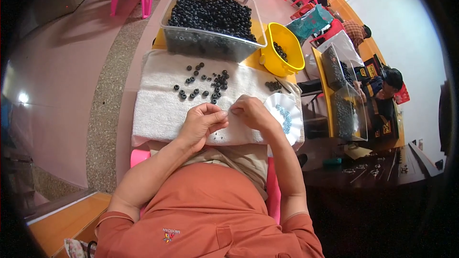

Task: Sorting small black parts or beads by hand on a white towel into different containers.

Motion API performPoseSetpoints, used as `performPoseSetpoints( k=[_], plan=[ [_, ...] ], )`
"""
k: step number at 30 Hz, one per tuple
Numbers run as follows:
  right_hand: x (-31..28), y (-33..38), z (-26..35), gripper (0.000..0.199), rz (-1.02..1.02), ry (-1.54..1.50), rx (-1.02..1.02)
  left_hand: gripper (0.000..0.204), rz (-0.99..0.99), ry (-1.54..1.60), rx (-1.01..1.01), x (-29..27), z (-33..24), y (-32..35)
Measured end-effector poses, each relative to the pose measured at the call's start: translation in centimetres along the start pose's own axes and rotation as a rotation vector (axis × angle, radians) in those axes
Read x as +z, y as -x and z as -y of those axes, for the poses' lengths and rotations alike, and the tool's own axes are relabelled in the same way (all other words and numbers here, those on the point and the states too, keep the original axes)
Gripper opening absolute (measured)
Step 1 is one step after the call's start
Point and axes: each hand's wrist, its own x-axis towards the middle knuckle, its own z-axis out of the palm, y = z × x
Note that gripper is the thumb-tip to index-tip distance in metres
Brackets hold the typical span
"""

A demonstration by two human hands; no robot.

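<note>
- A seated person in an orange shirt brings the left hand (201, 122) and the right hand (252, 112) together over a white towel (153, 110) spread on the bench (160, 40).
- The left hand's fingertips are pressed together in a pinch, thumb against forefinger; what they grip is too small to make out.
- The right hand is likewise curled, its fingertips closed and almost touching those of the left; whatever it holds cannot be seen.
- Just beyond both hands, scattered black ring-shaped beads (203, 86) lie loose on the towel, with a smaller cluster of black beads (273, 85) ahead of the right hand.
- Just beside the right hand, on its outer side, a white scalloped dish (294, 110) holds small pale-blue pieces (285, 117).
- Farther out from the hands, a clear plastic tub (210, 43) is heaped with black beads; a yellow bucket (287, 52) stands next to it, beyond the right hand.
- Under the left hand, a few tiny specks (217, 137) rest on the towel's near edge.
- Well off to the right-hand side, other people sit at another bench with clear bins (344, 86) of dark beads.
</note>
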Motion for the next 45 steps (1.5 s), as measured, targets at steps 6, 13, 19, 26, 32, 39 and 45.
performPoseSetpoints(
  k=[6,13,19,26,32,39,45],
  plan=[
    [0.0,0.5,-0.1,0.019,-0.001,-0.03,-0.052,0.01,0.015,-0.039,0.01,0.2,-0.1,0.0],
    [0.0,2.4,0.7,0.016,-0.108,-1.016,0.293,0.011,0.071,-0.129,0.044,0.2,-0.4,0.0],
    [0.1,3.0,1.5,0.018,-0.048,-1.277,0.133,0.012,0.116,-0.244,0.071,0.1,-0.1,0.0],
    [-0.3,3.0,1.9,0.015,-0.007,-1.219,0.099,0.014,0.168,-0.35,0.106,0.3,-0.1,0.1],
    [-1.0,3.0,2.3,0.011,0.042,-1.193,0.091,0.016,0.18,-0.337,0.1,0.4,-0.4,0.3],
    [-1.3,3.1,2.2,0.009,0.122,-1.112,0.038,0.016,0.192,-0.363,0.047,0.1,-0.2,0.2],
    [0.3,3.3,2.3,0.013,-0.1,-0.929,-0.106,0.014,0.161,-0.226,0.013,-0.1,0.0,0.1]
  ],
)
